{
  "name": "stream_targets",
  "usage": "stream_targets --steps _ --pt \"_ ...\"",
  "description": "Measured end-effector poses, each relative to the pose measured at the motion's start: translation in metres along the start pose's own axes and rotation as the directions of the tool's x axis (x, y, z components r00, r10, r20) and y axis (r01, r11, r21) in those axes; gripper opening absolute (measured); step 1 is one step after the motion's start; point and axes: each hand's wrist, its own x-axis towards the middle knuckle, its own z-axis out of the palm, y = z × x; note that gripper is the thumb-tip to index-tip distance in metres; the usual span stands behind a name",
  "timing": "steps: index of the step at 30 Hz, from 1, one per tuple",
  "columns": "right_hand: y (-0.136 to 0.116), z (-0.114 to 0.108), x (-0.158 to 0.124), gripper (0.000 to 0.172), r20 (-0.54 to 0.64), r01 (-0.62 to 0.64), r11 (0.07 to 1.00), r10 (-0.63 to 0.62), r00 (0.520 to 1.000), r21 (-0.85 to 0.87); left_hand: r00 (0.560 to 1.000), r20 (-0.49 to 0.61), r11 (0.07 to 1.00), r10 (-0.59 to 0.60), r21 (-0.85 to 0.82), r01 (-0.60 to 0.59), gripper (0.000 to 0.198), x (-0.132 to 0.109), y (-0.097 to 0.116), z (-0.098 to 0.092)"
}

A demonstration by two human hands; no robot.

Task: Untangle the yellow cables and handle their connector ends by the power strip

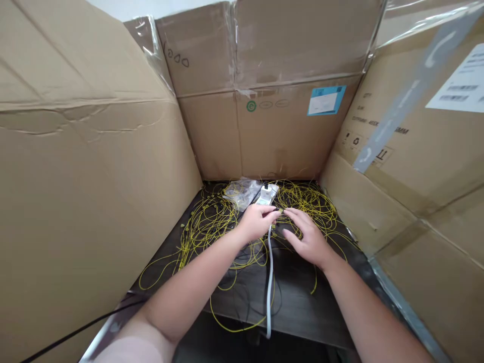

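Note:
My left hand (257,221) is closed in a pinch, thumb against fingers, on a small dark and yellow cable connector (280,210). The connector's exact shape is too small to make out. From the other side, my right hand (308,239) reaches in with its fingers stretched out and its thumb apart, fingertips at the connector's end. Thin yellow cables (200,222) lie in a loose tangle left of my hands, and another yellow bundle (310,199) lies beyond the right one. Just behind the left fingers stands a white power strip (266,194) with a plug in it.
A crumpled clear plastic bag (244,192) lies by the power strip. A thick white cord (269,282) runs over the dark tabletop (302,310) and past its front edge. Tall cardboard boxes wall in the left (94,201), back (280,136) and right (397,191).

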Motion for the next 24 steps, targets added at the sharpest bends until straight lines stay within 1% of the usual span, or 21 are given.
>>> stream_targets --steps 2,4,6,8,10,11,15,17,19,21,22,24 --pt "-0.009 0.002 0.002 0.04 0.004 0.042 0.998 -0.043 0.999 0.047 0.998 0.044 0.995 -0.053 -0.079 0.056 0.031 -0.012 -0.007 0.004" --pt "-0.015 0.006 0.004 0.031 0.026 0.066 0.994 -0.069 0.997 0.087 0.993 0.065 0.979 -0.098 -0.171 0.108 0.03 -0.022 -0.012 0.005" --pt "-0.018 0.012 0.006 0.024 0.058 0.073 0.991 -0.08 0.995 0.11 0.985 0.076 0.948 -0.153 -0.271 0.169 0.027 -0.029 -0.018 0.005" --pt "-0.02 0.02 0.008 0.021 0.084 0.07 0.99 -0.081 0.993 0.119 0.974 0.083 0.917 -0.209 -0.328 0.225 0.026 -0.036 -0.025 0.006" --pt "-0.022 0.026 0.01 0.02 0.087 0.056 0.991 -0.067 0.994 0.125 0.967 0.06 0.909 -0.249 -0.329 0.254 0.027 -0.041 -0.032 0.006" --pt "-0.023 0.028 0.011 0.02 0.087 0.05 0.99 -0.061 0.994 0.131 0.967 0.047 0.917 -0.25 -0.309 0.252 0.027 -0.044 -0.035 0.005" --pt "-0.027 0.034 0.014 0.022 0.102 0.045 0.992 -0.057 0.993 0.12 0.98 0.036 0.958 -0.195 -0.205 0.198 0.031 -0.049 -0.041 0.003" --pt "-0.027 0.036 0.015 0.024 0.116 0.068 0.995 -0.076 0.99 0.068 0.975 0.046 0.951 -0.218 -0.216 0.223 0.034 -0.049 -0.043 0.003" --pt "-0.025 0.037 0.018 0.025 0.131 0.116 0.993 -0.114 0.985 -0.007 0.951 0.054 0.906 -0.305 -0.292 0.307 0.034 -0.048 -0.045 0.005" --pt "-0.021 0.039 0.021 0.024 0.141 0.165 0.982 -0.152 0.978 -0.087 0.905 0.046 0.822 -0.424 -0.399 0.405 0.031 -0.046 -0.047 0.007" --pt "-0.019 0.04 0.023 0.023 0.142 0.181 0.976 -0.163 0.976 -0.124 0.878 0.03 0.776 -0.478 -0.454 0.438 0.027 -0.044 -0.049 0.008" --pt "-0.014 0.043 0.028 0.022 0.142 0.186 0.965 -0.161 0.977 -0.186 0.833 -0.015 0.701 -0.553 -0.549 0.455 0.019 -0.041 -0.052 0.007"
